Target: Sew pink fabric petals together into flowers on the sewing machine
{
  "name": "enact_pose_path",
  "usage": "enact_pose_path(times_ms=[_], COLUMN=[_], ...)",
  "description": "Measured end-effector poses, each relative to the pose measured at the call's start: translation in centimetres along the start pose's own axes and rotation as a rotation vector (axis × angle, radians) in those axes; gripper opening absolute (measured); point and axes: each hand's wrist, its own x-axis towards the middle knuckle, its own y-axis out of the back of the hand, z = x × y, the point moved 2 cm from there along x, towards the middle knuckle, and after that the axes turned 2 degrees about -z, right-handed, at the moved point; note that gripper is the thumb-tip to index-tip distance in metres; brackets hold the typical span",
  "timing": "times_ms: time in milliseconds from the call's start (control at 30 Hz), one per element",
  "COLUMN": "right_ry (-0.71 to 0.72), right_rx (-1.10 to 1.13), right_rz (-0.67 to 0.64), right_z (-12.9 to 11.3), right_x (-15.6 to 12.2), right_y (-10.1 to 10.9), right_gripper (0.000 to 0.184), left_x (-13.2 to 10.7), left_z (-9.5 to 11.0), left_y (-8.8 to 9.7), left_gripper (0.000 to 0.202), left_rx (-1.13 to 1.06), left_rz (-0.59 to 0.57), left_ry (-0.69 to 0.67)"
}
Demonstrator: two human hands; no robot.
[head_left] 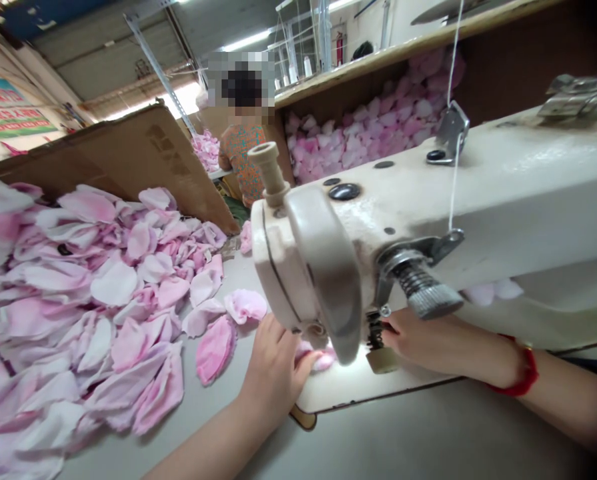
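Note:
A white sewing machine (298,247) stands in front of me, its head hiding the needle area. My left hand (274,363) is at the left of the lit machine bed (348,387), thumb and fingers closed on a small pink fabric piece (324,360). Behind the presser mechanism reaches my right hand (418,340), a red band on its wrist; its fingertips are hidden by the machine. A dark pink fabric piece (215,350) and a pale pink one (245,305) lie on the table just left of my left hand.
A large heap of pink and white fabric pieces (113,283) covers the table's left side, backed by a cardboard sheet (143,157). More pink pieces (363,133) fill a box behind the machine. White thread (454,180) runs down to the machine. Another person (245,153) is farther back.

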Motion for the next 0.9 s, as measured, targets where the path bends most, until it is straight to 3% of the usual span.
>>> enact_pose_path(times_ms=[167, 333, 600, 800, 900], right_ry=[0.006, -0.001, 0.059, -0.031, -0.041], right_rx=[0.011, -0.036, -0.201, -0.141, -0.144], right_rz=[0.025, 0.088, 0.156, 0.072, 0.077], right_z=[-0.3, -0.9, -0.7, -1.5, -1.2], right_x=[0.2, 0.1, -0.4, -0.6, -0.4], right_y=[0.0, -0.5, -1.7, 0.2, 0.1], right_gripper=[0.021, 0.022, 0.018, 0.023, 0.025], left_x=[0.0, -0.1, -0.1, 0.1, 0.3], left_z=[0.0, 0.7, 1.6, 1.6, 1.6], left_y=[-0.1, 0.5, 0.5, 0.7, 0.9], left_gripper=[0.021, 0.030, 0.026, 0.031, 0.033], left_rx=[-0.056, 0.035, 0.078, 0.059, 0.053], left_rz=[0.022, 0.009, 0.019, 0.002, 0.033], left_ry=[-0.034, -0.176, -0.262, -0.202, -0.181])
